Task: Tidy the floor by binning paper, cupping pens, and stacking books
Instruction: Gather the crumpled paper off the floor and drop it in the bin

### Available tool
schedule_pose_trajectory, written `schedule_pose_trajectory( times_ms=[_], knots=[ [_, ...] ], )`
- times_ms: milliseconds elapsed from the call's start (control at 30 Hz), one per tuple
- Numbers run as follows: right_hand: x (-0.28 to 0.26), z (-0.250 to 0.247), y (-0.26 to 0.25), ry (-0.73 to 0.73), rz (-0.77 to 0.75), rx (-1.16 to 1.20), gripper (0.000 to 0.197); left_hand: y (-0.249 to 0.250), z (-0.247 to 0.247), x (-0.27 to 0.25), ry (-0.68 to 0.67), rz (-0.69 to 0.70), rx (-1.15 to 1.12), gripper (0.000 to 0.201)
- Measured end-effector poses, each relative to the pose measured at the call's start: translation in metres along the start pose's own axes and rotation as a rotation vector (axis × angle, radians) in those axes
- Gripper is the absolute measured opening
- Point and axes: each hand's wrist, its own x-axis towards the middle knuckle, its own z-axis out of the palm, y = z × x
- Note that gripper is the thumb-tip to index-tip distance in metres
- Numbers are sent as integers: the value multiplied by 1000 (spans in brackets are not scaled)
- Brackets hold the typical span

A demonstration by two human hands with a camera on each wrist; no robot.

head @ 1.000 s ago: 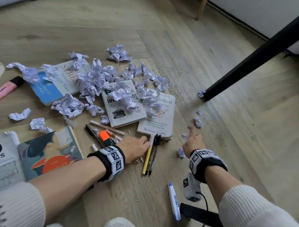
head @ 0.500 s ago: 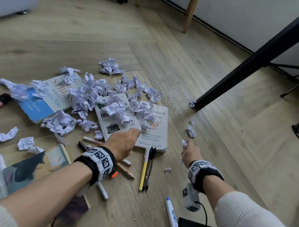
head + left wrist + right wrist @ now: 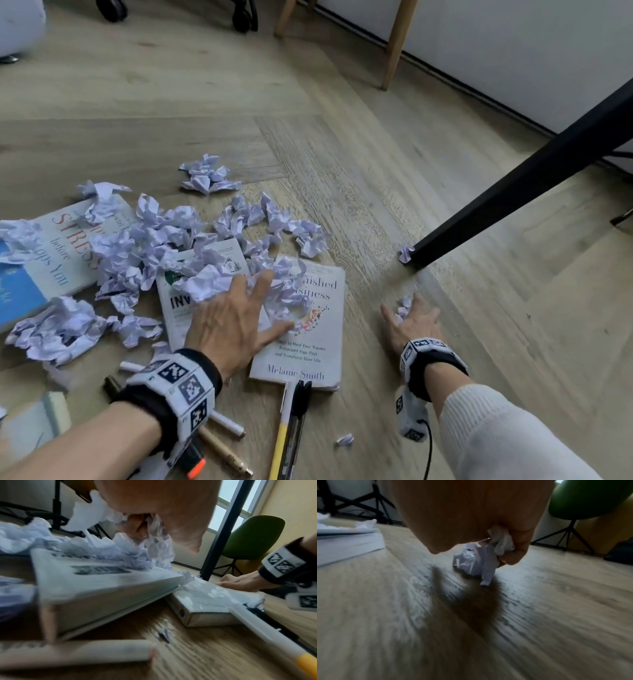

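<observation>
Several crumpled paper balls (image 3: pixel 147 246) cover three books on the wood floor: a "Stress" book (image 3: pixel 58 260), an investing book (image 3: pixel 178 305) and a white Melanie Smith book (image 3: pixel 308 356). My left hand (image 3: pixel 263 301) lies spread over the paper on the two nearer books, fingers reaching into the wads (image 3: pixel 130 559). My right hand (image 3: pixel 406 308) is low on the floor to the right of the books. It pinches a small paper scrap (image 3: pixel 502 543), with another scrap (image 3: pixel 469 563) on the floor just beyond. A yellow pen (image 3: pixel 279 442) and a black pen (image 3: pixel 296 411) lie near my left wrist.
A black slanted table leg (image 3: pixel 513 181) meets the floor ahead of my right hand, with a paper scrap (image 3: pixel 405 254) at its foot. A wooden chair leg (image 3: pixel 397 44) stands farther back. More pens and an orange highlighter (image 3: pixel 195 467) lie under my left forearm. A tiny scrap (image 3: pixel 345 439) sits between my arms.
My left hand has moved forward from the pens onto the paper atop the books. My right hand has slid forward along the floor to the scraps near the table leg.
</observation>
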Motion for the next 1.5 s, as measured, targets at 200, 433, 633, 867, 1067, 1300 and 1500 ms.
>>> schedule_pose_trajectory(
  times_ms=[200, 433, 633, 867, 1067, 1300, 1500],
  knots=[
    [25, 15, -20, 35, -314, -161, 45, -13, 22, 23, -104, 157, 90, 47],
    [84, -19, -51, 215, -316, -50, 41, -20, 25, 27, -31, 122, -28, 13],
    [113, -14, -52, 51, -336, -230, 37, -22, 28, 27, -50, 76, -39, 27],
    [83, 5, -42, 11, -274, -279, 27, -22, 30, 26, -32, 26, -95, 16],
    [10, 13, -46, -93, -154, -137, 27, -17, 13, 18, -116, -41, -248, 15],
    [-90, 7, -31, -315, -93, -301, 47, -28, -13, -33, -72, -33, -318, 25],
    [-161, 29, -7, -610, -163, -498, 56, -39, -41, -61, -95, -6, -212, 32]
  ],
)
